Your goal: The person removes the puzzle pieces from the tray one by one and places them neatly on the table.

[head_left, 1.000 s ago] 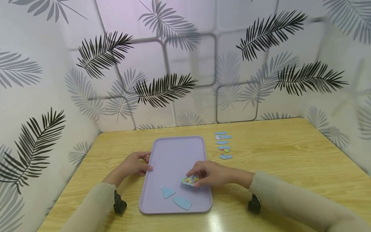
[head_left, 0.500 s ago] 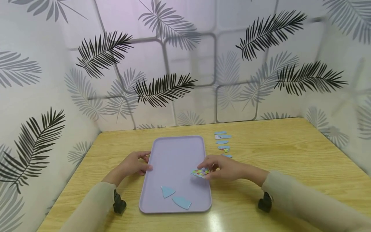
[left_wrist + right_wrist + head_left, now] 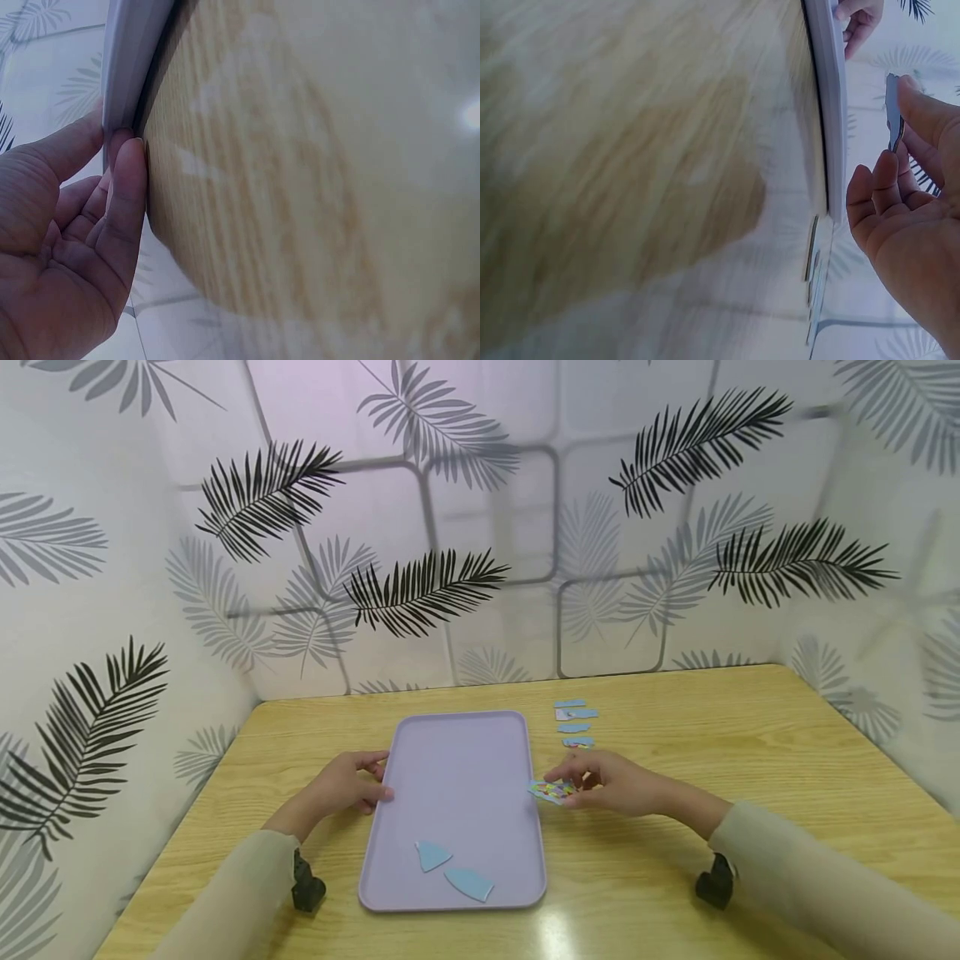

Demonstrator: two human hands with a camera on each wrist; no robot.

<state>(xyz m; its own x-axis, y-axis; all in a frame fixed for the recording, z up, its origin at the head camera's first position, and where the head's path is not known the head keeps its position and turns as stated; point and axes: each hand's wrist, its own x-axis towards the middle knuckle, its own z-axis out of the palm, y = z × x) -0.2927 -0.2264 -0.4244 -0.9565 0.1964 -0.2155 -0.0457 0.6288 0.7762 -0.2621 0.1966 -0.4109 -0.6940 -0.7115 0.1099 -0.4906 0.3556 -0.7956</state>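
My right hand [image 3: 611, 783] pinches a light-blue puzzle piece [image 3: 550, 791] with a colourful pattern, above the right rim of the lilac tray [image 3: 457, 777]. Seen edge-on in the right wrist view, the piece [image 3: 893, 112] sits between thumb and fingers, clear of the table. My left hand [image 3: 345, 785] holds the tray's left edge. In the left wrist view its thumb and fingertips meet at the tray rim [image 3: 131, 67]. Two plain light-blue pieces, one triangular [image 3: 432, 856] and one longer [image 3: 469, 884], lie in the tray's near part.
A column of several puzzle pieces [image 3: 574, 714] lies on the wooden table [image 3: 697, 735] beyond the tray's right side. My right hand partly covers the nearest ones. A wall [image 3: 510, 635] with leaf-patterned covering stands behind the table.
My right hand has carried the patterned puzzle piece right and away from me, from over the tray's inside to its right rim. The left hand has stayed at the tray's edge.
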